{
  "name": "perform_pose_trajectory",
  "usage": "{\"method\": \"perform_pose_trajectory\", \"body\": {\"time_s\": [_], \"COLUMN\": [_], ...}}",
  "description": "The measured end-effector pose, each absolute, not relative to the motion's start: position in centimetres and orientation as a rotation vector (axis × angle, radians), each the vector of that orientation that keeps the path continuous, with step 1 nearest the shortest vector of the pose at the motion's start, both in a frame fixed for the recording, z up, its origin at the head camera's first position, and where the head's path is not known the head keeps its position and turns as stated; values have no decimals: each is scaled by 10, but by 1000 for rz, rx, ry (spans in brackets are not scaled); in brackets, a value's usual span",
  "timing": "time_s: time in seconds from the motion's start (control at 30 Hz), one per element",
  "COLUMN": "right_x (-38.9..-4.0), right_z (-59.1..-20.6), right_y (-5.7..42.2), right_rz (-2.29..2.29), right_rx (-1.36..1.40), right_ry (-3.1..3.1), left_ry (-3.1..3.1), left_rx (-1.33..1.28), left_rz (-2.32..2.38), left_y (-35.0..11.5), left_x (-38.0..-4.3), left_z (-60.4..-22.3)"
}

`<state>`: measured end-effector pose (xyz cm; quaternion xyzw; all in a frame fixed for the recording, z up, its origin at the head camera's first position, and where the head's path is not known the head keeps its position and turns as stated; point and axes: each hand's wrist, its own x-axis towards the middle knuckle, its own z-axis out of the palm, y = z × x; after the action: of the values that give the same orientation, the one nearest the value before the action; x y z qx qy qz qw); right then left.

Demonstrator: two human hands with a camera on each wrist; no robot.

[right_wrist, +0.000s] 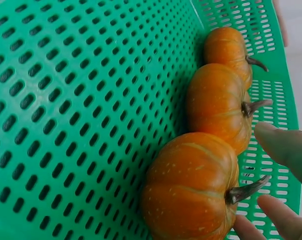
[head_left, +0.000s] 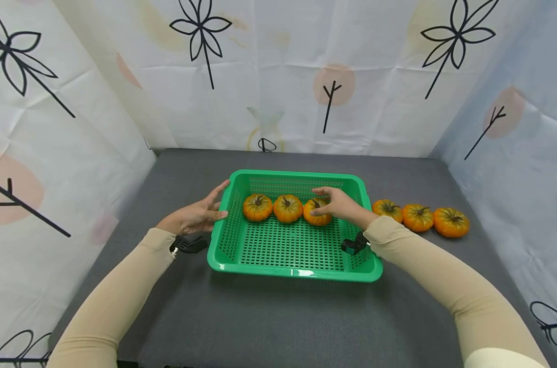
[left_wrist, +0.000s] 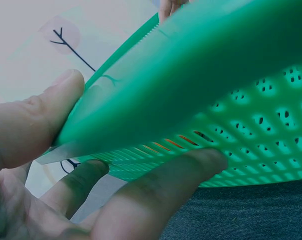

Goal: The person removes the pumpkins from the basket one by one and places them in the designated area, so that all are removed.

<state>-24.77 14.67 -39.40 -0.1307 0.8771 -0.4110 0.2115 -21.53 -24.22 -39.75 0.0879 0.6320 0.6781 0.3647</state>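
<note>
A green perforated plastic basket (head_left: 278, 274) sits on the table. My left hand (head_left: 197, 213) grips its left rim; the left wrist view shows the thumb at the rim's edge and fingers beneath, against the slotted wall. Inside the basket, three small orange pumpkins with brown stems form a row along the far side: left (head_left: 257, 208), middle (head_left: 288, 209) and right (head_left: 316, 220). Over the right one is my right hand (head_left: 344, 204), thumb and fingers spread apart. In the right wrist view, the fingers lie beside the nearest pumpkin (right_wrist: 186, 190) and its stem, without closing round it.
Three more pumpkins stand in a line on the grey table (head_left: 283, 322), right of the basket: one by its wall (head_left: 387, 209), a middle one (head_left: 417, 217) and an outer one (head_left: 451, 222). Patterned white cloth (head_left: 269, 76) encloses the back and sides.
</note>
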Motion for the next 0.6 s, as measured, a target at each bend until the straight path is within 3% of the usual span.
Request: {"method": "perform_pose_trajectory", "body": {"time_s": [0.6], "right_x": [-251], "right_z": [-400], "right_y": [147], "right_rz": [-964], "right_rx": [-458], "right_ry": [2435], "left_ry": [1639], "left_rx": [219], "left_rz": [1741], "left_y": [-242], "left_x": [-216], "left_z": [-399]}}
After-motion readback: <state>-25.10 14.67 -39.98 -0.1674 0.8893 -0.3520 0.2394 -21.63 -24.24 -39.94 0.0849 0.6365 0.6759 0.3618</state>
